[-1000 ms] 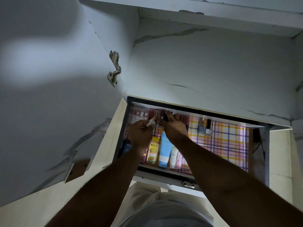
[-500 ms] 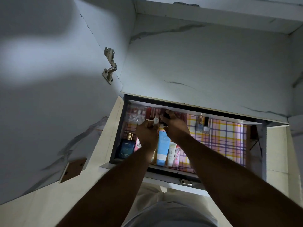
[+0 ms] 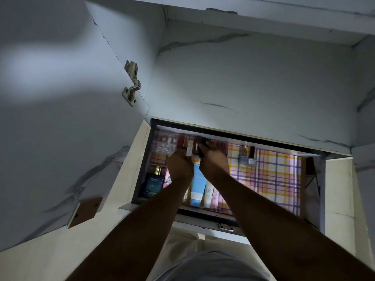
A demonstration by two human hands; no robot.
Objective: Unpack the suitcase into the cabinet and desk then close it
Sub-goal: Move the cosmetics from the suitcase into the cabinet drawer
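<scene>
An open drawer [image 3: 310, 197] lined with plaid paper [image 3: 274, 179] sits below the marbled cabinet shelf. Both my hands reach into its far left part, close together. My left hand [image 3: 179, 166] pinches a small pale tube [image 3: 189, 148] at a row of upright lipsticks [image 3: 183, 141]. Just to its right, my right hand [image 3: 214, 161] grips a small dark lipstick [image 3: 204, 147]. Under my forearms stand a blue perfume bottle [image 3: 153, 184], a light blue tube [image 3: 197, 186], a white tube [image 3: 209, 192] and a pink tube [image 3: 215, 196]. The suitcase is out of view.
A clear box of small cosmetics [image 3: 164, 143] sits in the drawer's far left corner. Two nail polish bottles [image 3: 248, 157] stand mid-drawer, with bare liner to their right. The cabinet door [image 3: 50, 128] hangs open at left on a metal hinge [image 3: 132, 84].
My left hand has moved right to meet the right hand, uncovering the blue perfume bottle. The white-tipped tube it held now sits at the lipstick row. The view has tilted slightly.
</scene>
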